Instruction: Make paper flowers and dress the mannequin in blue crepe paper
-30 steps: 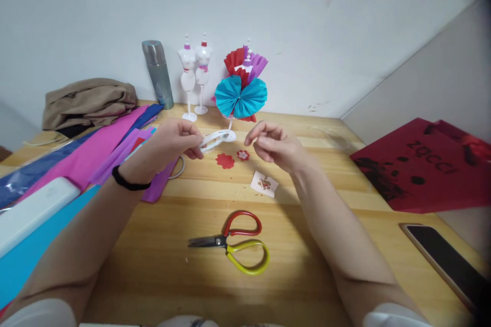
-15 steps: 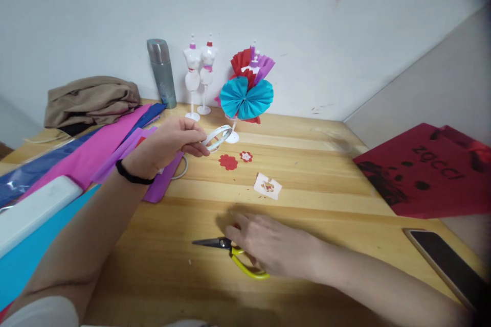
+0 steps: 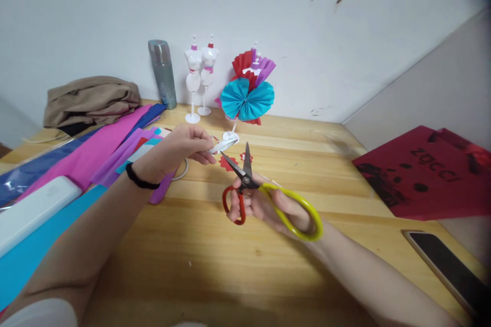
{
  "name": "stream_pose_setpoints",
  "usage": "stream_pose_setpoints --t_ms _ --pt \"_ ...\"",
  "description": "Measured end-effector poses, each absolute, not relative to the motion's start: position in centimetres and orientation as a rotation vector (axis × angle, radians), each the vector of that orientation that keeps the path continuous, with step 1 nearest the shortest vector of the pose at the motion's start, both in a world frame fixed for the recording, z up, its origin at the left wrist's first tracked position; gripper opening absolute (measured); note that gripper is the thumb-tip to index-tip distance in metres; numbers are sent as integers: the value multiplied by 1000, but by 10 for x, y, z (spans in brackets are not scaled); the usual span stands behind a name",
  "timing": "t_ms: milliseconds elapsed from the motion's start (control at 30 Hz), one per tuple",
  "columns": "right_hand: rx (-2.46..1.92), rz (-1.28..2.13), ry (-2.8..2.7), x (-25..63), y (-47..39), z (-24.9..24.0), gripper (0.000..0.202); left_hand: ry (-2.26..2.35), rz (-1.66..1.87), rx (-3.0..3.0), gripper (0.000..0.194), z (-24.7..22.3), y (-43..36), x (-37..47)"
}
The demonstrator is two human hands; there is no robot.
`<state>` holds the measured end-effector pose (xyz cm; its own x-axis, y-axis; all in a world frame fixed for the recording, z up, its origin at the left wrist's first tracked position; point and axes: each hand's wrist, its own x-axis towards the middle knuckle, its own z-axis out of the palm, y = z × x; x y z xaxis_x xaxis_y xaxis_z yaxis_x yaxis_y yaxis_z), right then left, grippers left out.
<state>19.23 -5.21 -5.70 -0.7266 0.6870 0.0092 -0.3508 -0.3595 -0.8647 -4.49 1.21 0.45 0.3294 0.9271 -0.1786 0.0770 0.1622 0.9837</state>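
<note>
My left hand (image 3: 194, 144) pinches a narrow white ring that looks like a roll of tape (image 3: 226, 144), raised above the table. In my right hand (image 3: 274, 207) is a pair of scissors (image 3: 247, 183), with one red and one yellow handle and dark blades spread apart. My fingers go through both handle loops. The blades point up toward the roll, one tip close to it; whether they touch I cannot tell. Behind the blades lie a red paper flower (image 3: 229, 163) and a smaller red and white one (image 3: 245, 156), both partly hidden.
White mannequin stands (image 3: 193, 82) and one dressed in folded paper, with a blue paper fan (image 3: 247, 99) in front, stand by the wall. A flask (image 3: 163, 74), brown cloth (image 3: 92, 99) and coloured paper (image 3: 92, 148) are at left. At right are a red bag (image 3: 414, 173) and a phone (image 3: 441, 265).
My right hand has lifted the scissors off the table and brought them up and forward, blades now apart. The tape roll in my left hand has tilted flatter and shifted slightly right.
</note>
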Motion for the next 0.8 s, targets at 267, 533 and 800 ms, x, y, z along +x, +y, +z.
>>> stream_pose_setpoints --t_ms 267,533,800 --pt "-627 2184 -1070 182 -49 -51 60 1160 797 1327 9 12 4 -33" --pt "-745 2024 -1074 171 -45 -53 63 1116 795 1461 10 0 -1 -19" --pt "-765 1860 -1147 164 -51 -59 54 1121 821 1549 10 -7 -1 -15"
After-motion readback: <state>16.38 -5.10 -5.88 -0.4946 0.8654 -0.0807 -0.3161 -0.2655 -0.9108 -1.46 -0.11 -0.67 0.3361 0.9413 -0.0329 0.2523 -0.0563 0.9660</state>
